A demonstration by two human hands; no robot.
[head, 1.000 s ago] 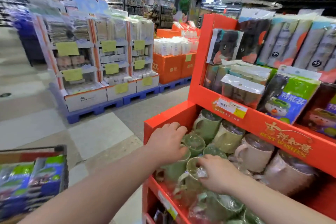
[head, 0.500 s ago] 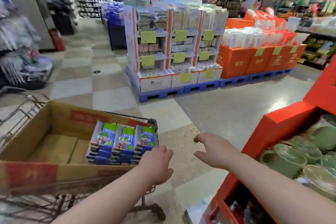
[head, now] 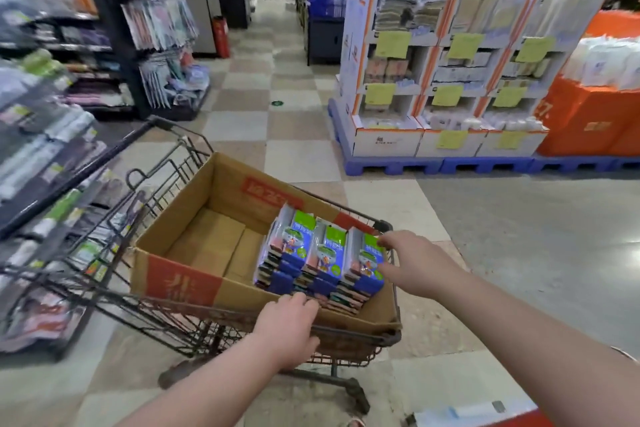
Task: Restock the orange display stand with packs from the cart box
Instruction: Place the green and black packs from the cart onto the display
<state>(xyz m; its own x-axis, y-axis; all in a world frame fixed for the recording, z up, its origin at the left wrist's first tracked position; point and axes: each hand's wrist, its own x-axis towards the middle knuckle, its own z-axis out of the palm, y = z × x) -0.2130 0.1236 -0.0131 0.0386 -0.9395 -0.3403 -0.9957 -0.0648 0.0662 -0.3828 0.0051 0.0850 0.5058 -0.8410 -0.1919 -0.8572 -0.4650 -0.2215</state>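
Observation:
A brown cardboard box [head: 180,284] sits in a wire shopping cart [head: 162,191]. Three stacks of blue-and-green packs [head: 322,253] stand along the box's right side; the left half of the box is bare. My right hand [head: 412,262] reaches over the box's right edge, its spread fingers and thumb touching the rightmost stack. My left hand [head: 287,326] lies on the near rim of the box, fingertips against the lower ends of the packs. The orange display stand shows only as a sliver at the bottom right corner [head: 526,421].
Hanging goods racks [head: 52,149] line the left, close to the cart. A white display on blue pallets [head: 446,80] and orange boxes [head: 588,118] stand far right. Tiled floor [head: 301,128] runs ahead between them.
My view swung left from the orange stand and its mugs to the cart. Both hands left the mugs and came down onto the packs in the box.

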